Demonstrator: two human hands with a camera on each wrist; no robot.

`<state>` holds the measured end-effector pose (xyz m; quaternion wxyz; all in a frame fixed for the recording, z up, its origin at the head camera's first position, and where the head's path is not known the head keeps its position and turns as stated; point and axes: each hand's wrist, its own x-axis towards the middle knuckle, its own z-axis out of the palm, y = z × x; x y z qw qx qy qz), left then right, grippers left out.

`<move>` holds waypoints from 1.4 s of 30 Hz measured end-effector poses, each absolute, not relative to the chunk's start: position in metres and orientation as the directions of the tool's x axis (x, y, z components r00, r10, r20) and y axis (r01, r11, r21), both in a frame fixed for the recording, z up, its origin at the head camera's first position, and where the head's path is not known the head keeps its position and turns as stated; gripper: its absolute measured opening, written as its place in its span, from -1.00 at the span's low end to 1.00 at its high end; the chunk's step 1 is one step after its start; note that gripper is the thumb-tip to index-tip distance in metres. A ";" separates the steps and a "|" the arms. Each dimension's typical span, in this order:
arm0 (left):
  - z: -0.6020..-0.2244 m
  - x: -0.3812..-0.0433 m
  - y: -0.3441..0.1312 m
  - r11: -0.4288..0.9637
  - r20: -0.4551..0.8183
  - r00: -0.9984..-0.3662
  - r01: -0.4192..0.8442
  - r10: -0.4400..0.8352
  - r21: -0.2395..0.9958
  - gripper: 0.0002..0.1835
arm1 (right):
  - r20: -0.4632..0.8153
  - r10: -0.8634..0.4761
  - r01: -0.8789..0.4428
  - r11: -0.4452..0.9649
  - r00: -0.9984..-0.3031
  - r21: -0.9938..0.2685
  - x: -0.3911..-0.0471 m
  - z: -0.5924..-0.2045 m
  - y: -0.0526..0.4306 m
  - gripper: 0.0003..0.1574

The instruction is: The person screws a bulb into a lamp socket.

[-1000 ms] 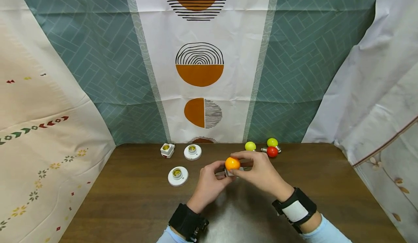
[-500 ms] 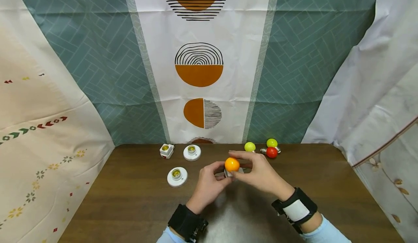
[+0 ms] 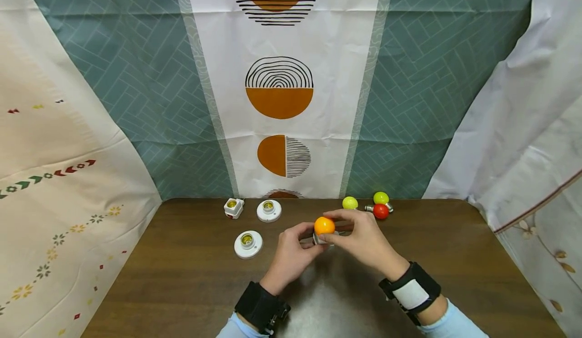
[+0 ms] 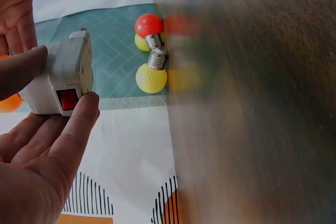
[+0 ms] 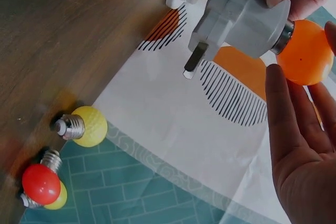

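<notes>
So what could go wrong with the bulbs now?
The orange light bulb might drop: its metal base shows outside the white plug-in socket, so it may not be fully screwed in. That socket seems held above the table, so it could twist or slip from the left grip. The red bulb lies near the table's far edge, so a bump might roll it.

One bulb is orange, its socket white, the switch red; other bulbs are red or yellow-green. The desk is brown, the backdrop teal, white and orange with black stripes.
</notes>
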<state>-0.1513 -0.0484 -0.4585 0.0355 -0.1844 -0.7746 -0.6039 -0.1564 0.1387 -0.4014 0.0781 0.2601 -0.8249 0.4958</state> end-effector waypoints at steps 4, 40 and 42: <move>-0.459 -0.151 -0.050 0.207 0.280 -0.932 0.328 0.231 0.922 -0.58 | 0.371 -0.342 -0.490 0.387 -0.863 -0.782 -0.156 -0.400 0.138 -0.38; -0.458 -0.154 -0.050 0.198 0.278 -0.928 0.329 0.247 0.924 -0.57 | 0.340 -0.464 -0.525 0.357 -0.818 -0.773 -0.159 -0.400 0.143 -0.40; -0.458 -0.154 -0.050 0.196 0.274 -0.929 0.326 0.249 0.925 -0.57 | 0.339 -0.455 -0.519 0.362 -0.823 -0.774 -0.159 -0.400 0.142 -0.42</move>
